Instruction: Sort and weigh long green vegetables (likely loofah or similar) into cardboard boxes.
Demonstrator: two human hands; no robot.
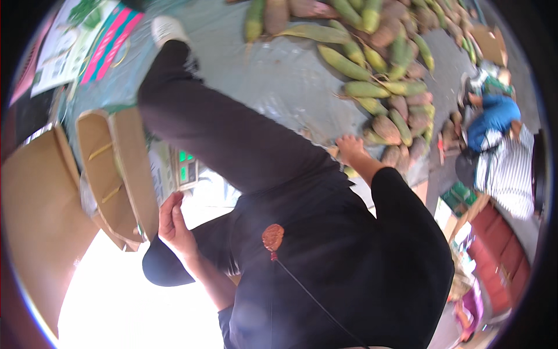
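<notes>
My right hand (352, 150) reaches down at the near-left edge of a pile, its fingers stretched out. Beside it lie a brownish sweet potato (386, 128) and several long green radishes (364, 89). A small brown piece shows at its fingertips, partly covered; I cannot tell whether they touch it. My left hand (176, 225) hangs over my bent knee with its fingers loosely curled and the thumb apart, nothing visible in it. Near its fingertips is a scale with a green lit display (186, 167), partly hidden by my leg.
An opened cardboard box (132, 168) stands left of the scale, with a larger cardboard sheet (40, 192) beyond. A grey plastic sheet (232, 64) lies under the vegetables. To the right, a person in a striped top (504, 174) bends low near a red seat (499, 256).
</notes>
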